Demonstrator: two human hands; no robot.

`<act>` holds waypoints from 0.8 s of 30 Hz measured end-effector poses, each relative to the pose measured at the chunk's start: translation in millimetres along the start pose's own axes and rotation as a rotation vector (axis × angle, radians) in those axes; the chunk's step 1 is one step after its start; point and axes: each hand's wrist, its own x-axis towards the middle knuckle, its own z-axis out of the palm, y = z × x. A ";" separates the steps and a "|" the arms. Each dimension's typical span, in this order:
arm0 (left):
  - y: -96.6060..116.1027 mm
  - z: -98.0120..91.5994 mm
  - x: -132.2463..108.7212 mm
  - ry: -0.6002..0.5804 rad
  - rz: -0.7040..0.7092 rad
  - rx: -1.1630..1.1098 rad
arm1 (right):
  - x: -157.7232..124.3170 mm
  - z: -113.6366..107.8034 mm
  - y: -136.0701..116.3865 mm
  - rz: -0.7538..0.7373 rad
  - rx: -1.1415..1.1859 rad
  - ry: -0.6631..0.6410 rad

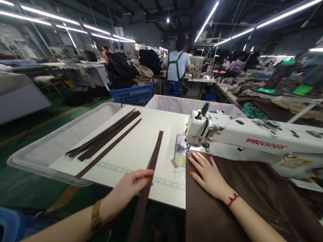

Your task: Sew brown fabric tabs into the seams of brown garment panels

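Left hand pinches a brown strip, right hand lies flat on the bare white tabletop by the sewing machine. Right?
Not quite: the right hand lies flat on brown fabric by the sewing machine, not on the bare white tabletop. The head view shows it. The left hand does pinch a brown strip.

Single view, head-worn, from person's own eye height. Faces forward, tipped down over white counter (pixel 126 151). Left hand (pixel 140 179) and right hand (pixel 208 173) close to lens, low in view, arms entering from bottom edge. Sewing machine (pixel 242 134) at near-middle range, running off right edge. Co-worker (pixel 175 65), back to camera, well beyond counter, upper middle. Wide reach: ceiling lights (pixel 52 15) along top, green floor (pixel 57 122) at left.
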 end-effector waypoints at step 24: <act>-1.9 32.0 18.8 -0.253 0.738 0.960 | -0.6 -16.1 -10.6 -0.005 0.096 -0.027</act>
